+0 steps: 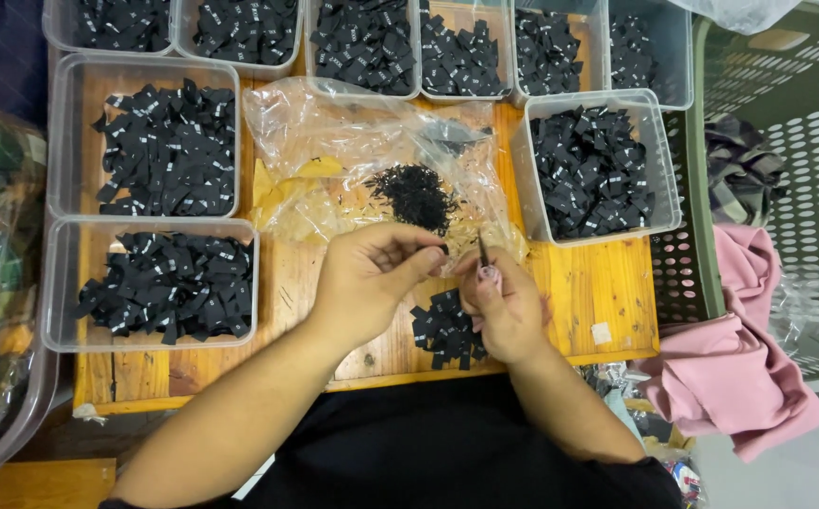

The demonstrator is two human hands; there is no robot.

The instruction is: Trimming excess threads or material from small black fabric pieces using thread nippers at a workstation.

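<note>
1. Left hand (372, 273): thumb and forefinger pinched shut; something tiny and dark at the tips, can't tell what.
2. Right hand (504, 306): closed around a thin dark pin (483, 251), long axis upright, tip pointing away from the body.
3. The two hands' fingertips are almost touching.
4. Small pile of black labels (445, 330) on wooden board (589, 283), directly under right hand, nearer it.
5. Loose black fasteners (416, 193) on plastic bag (334, 141), just beyond fingers.

Wooden board (598, 283) w/ clear tubs of black labels (150, 283), plastic bag (372, 160), loose label pile (445, 330).
</note>
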